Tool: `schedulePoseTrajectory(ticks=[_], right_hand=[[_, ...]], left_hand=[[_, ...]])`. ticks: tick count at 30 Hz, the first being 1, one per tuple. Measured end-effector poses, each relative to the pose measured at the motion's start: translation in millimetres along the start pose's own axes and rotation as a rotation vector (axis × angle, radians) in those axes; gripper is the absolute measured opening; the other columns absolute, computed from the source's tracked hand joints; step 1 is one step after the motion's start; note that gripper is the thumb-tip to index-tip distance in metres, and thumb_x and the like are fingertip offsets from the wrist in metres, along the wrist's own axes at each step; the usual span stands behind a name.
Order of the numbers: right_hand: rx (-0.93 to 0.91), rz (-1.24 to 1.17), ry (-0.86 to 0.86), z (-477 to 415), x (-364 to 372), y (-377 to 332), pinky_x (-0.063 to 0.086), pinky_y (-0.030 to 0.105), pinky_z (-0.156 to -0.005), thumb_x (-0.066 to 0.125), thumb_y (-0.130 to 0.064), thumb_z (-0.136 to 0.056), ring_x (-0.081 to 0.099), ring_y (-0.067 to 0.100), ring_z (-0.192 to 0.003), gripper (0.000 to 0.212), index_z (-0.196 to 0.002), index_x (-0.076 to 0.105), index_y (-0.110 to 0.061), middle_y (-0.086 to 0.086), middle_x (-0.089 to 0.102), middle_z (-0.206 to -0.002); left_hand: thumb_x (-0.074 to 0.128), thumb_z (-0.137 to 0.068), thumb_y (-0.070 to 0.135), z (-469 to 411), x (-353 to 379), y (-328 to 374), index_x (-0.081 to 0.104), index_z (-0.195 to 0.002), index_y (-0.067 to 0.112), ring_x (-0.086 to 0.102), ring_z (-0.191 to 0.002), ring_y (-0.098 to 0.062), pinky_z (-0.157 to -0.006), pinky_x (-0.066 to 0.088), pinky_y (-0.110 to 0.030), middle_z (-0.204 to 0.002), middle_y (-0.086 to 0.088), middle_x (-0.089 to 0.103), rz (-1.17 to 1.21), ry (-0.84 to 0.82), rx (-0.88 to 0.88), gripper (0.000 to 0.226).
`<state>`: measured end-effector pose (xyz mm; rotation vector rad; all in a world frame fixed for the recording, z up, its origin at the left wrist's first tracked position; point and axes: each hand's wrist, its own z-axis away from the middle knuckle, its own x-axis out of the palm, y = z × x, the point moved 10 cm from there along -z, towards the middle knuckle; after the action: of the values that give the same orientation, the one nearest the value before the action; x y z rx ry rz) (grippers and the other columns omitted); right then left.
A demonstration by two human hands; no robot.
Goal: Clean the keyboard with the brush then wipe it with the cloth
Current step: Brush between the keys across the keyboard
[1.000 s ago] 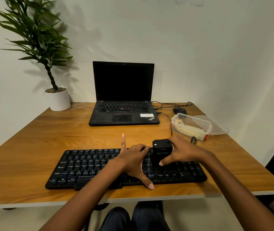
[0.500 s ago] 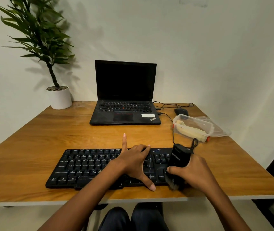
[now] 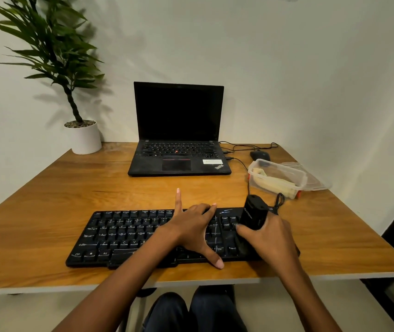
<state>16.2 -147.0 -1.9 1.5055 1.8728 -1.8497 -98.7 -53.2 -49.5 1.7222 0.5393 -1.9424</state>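
A black keyboard [image 3: 124, 236] lies near the front edge of the wooden desk [image 3: 71, 188]. My left hand [image 3: 196, 231] rests flat on the keyboard's middle right, fingers spread, holding it down. My right hand [image 3: 270, 238] grips a black brush [image 3: 253, 215] with a wrist loop, tilted over the keyboard's right end; its bristles are hidden behind my hand. A pale cloth [image 3: 275, 182] lies folded inside a clear plastic tub [image 3: 253, 167] at the right, beyond the keyboard.
An open black laptop [image 3: 179, 140] stands at the back centre, with cables and a black mouse [image 3: 259, 154] to its right. The tub's lid [image 3: 315, 183] lies beside the tub. A potted plant [image 3: 84, 137] stands at the back left. The wall runs close on the right.
My right hand has carried the brush from the keyboard's centre toward its right end and tilted it. My left hand has stayed in place on the keys.
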Motion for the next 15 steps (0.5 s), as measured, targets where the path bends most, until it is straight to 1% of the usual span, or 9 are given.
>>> schedulePoseTrajectory(ticks=[2,4,5,7,8,9,11,13,15], right_hand=[[-0.023,-0.034,0.089,-5,1,-8,0.040,0.025,-0.060,0.072,-0.029,-0.075,0.052,0.015,-0.068,0.023,-0.073,0.049,-0.023,-0.008,0.049,-0.067],[-0.040,-0.076,0.157,-1,1,-9,0.039,0.025,-0.059,0.072,-0.027,-0.075,0.052,0.014,-0.069,0.023,-0.075,0.050,-0.022,-0.007,0.050,-0.069],[-0.050,-0.086,0.162,3,1,-8,0.038,0.024,-0.057,0.072,-0.026,-0.075,0.052,0.014,-0.069,0.022,-0.075,0.051,-0.022,-0.006,0.052,-0.071],[-0.054,-0.092,0.127,13,0,-3,0.037,0.018,-0.054,0.073,-0.026,-0.073,0.053,0.010,-0.067,0.021,-0.075,0.052,-0.023,-0.010,0.053,-0.069],[-0.048,-0.094,0.094,18,-1,1,0.037,0.016,-0.054,0.074,-0.025,-0.073,0.052,0.005,-0.065,0.021,-0.075,0.053,-0.025,-0.014,0.052,-0.068],[-0.036,-0.098,0.060,23,-3,3,0.038,0.015,-0.054,0.074,-0.025,-0.073,0.051,-0.001,-0.064,0.022,-0.074,0.053,-0.027,-0.017,0.052,-0.068],[-0.018,-0.100,0.021,24,-4,4,0.040,0.018,-0.055,0.074,-0.025,-0.073,0.048,-0.005,-0.063,0.023,-0.073,0.052,-0.029,-0.019,0.051,-0.067],[-0.017,-0.069,0.034,16,-3,1,0.039,0.022,-0.055,0.072,-0.027,-0.074,0.048,-0.002,-0.062,0.024,-0.070,0.049,-0.029,-0.017,0.050,-0.066],[-0.005,-0.057,0.105,7,0,-2,0.038,0.024,-0.057,0.071,-0.028,-0.075,0.052,0.009,-0.065,0.020,-0.073,0.051,-0.025,-0.011,0.051,-0.067]], left_hand=[[0.061,-0.064,0.077,0,1,-1,-0.010,-0.150,0.014,0.000,-0.147,-0.020,-0.089,-0.038,-0.062,-0.159,-0.005,0.003,0.002,-0.007,-0.005,0.128],[0.060,-0.064,0.077,-1,1,-1,-0.009,-0.150,0.014,0.000,-0.147,-0.020,-0.090,-0.037,-0.064,-0.159,-0.004,0.004,-0.004,-0.007,-0.006,0.127],[0.060,-0.064,0.077,-1,1,-1,-0.009,-0.150,0.014,0.000,-0.147,-0.020,-0.090,-0.036,-0.064,-0.159,-0.004,0.004,-0.006,-0.006,-0.006,0.128],[0.060,-0.064,0.077,0,1,-1,-0.010,-0.150,0.014,0.000,-0.147,-0.020,-0.091,-0.035,-0.066,-0.160,-0.004,0.003,-0.005,-0.009,-0.006,0.128],[0.060,-0.064,0.077,0,2,-1,-0.010,-0.150,0.014,0.000,-0.147,-0.019,-0.092,-0.034,-0.066,-0.160,-0.004,0.002,-0.003,-0.010,-0.005,0.128],[0.060,-0.064,0.078,0,2,-1,-0.010,-0.150,0.014,-0.001,-0.147,-0.019,-0.093,-0.034,-0.066,-0.160,-0.004,0.002,-0.002,-0.011,-0.006,0.128],[0.060,-0.064,0.078,0,2,-2,-0.011,-0.150,0.014,-0.001,-0.147,-0.019,-0.093,-0.033,-0.066,-0.160,-0.004,0.002,0.001,-0.014,-0.009,0.129],[0.060,-0.064,0.078,0,2,-1,-0.012,-0.150,0.014,-0.002,-0.147,-0.019,-0.093,-0.034,-0.066,-0.160,-0.004,0.002,0.002,-0.017,-0.011,0.129],[0.060,-0.064,0.078,0,2,-1,-0.012,-0.150,0.014,-0.002,-0.147,-0.019,-0.092,-0.034,-0.066,-0.160,-0.004,0.002,0.004,-0.021,-0.013,0.129]])
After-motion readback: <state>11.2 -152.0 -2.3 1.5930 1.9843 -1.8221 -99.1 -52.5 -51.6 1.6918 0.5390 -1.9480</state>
